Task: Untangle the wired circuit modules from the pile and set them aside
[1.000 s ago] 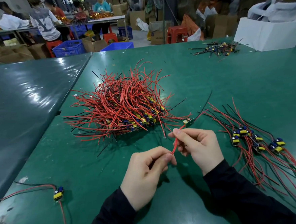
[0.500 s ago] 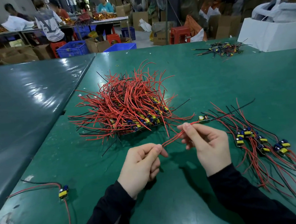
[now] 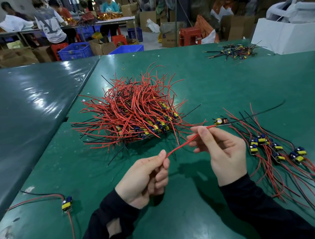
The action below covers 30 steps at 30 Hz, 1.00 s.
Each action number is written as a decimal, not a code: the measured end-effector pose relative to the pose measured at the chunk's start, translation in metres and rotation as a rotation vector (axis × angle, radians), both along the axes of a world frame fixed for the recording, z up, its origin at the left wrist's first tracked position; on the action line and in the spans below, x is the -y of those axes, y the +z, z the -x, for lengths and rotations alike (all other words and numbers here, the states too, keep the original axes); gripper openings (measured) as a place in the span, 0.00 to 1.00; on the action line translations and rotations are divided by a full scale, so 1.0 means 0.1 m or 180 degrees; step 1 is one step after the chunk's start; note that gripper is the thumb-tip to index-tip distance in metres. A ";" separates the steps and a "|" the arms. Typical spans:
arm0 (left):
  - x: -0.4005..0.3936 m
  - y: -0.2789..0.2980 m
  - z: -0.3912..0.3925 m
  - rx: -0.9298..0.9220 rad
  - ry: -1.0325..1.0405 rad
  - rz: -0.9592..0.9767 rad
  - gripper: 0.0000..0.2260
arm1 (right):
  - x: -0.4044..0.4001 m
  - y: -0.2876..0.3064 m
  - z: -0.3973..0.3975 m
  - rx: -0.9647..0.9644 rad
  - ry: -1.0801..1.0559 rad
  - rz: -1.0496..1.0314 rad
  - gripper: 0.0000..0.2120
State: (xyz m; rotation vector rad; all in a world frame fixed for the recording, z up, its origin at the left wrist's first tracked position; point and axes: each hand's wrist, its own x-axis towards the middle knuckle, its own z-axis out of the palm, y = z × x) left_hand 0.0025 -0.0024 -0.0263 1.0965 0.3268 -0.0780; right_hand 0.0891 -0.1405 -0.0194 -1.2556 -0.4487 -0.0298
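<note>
1. Head view: my left hand point(image 3: 145, 178) pinches the free end of a red wire point(image 3: 181, 145); my right hand point(image 3: 225, 152) pinches the same wire nearer its module point(image 3: 220, 121).
2. Module is held above the green table point(image 3: 178, 220), between the pile point(image 3: 134, 113) and the sorted modules point(image 3: 278, 148) (right side).

Even, fairly bright overhead light was seen, with white glare thrown across the glossy left table point(image 3: 30, 102), soft shadows cast beneath the hands and the wire pile point(image 3: 133, 111), straight edges bowed by wide-angle distortion, and the background workers point(image 3: 49, 22) blurred.
</note>
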 end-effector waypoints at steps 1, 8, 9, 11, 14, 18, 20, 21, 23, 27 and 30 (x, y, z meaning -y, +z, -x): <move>-0.01 0.01 0.00 0.0016 -0.0105 0.0092 0.14 | 0.00 0.00 -0.02 -0.0055 0.0048 0.0023 0.08; -0.06 0.02 0.09 0.0147 -0.0927 -0.0271 0.12 | 0.02 -0.02 -0.08 -0.0254 0.0476 0.0294 0.10; -0.07 0.05 0.09 0.0076 -0.0983 -0.0400 0.09 | 0.02 -0.02 -0.08 -0.0259 0.0549 0.0411 0.10; -0.13 0.06 0.09 0.0001 -0.0907 -0.0548 0.15 | 0.02 -0.04 -0.09 -0.0186 0.0643 0.0640 0.10; -0.09 0.08 0.07 0.0194 -0.0558 -0.0664 0.18 | 0.00 -0.07 -0.03 0.0108 0.0871 0.0919 0.08; 0.08 0.05 0.06 0.0306 0.0021 -0.1005 0.04 | -0.01 -0.12 0.02 0.0469 0.1038 0.1217 0.07; 0.14 0.03 0.06 0.0323 0.0164 -0.1110 0.08 | -0.01 -0.10 0.00 0.0129 0.1178 0.1255 0.09; 0.15 0.03 0.06 0.0358 0.0226 -0.1196 0.08 | -0.01 -0.07 -0.01 -0.0368 0.1288 0.1197 0.11; 0.16 0.02 0.05 0.0437 0.0321 -0.1470 0.07 | -0.02 -0.03 -0.05 -0.1393 0.1409 0.1076 0.20; 0.16 0.00 0.07 0.0189 0.0037 -0.1708 0.09 | -0.01 -0.04 -0.13 -0.1693 0.1154 0.0579 0.18; 0.16 0.02 0.07 0.0077 -0.0142 -0.1629 0.08 | -0.01 -0.05 -0.09 -0.1210 0.1341 0.0592 0.14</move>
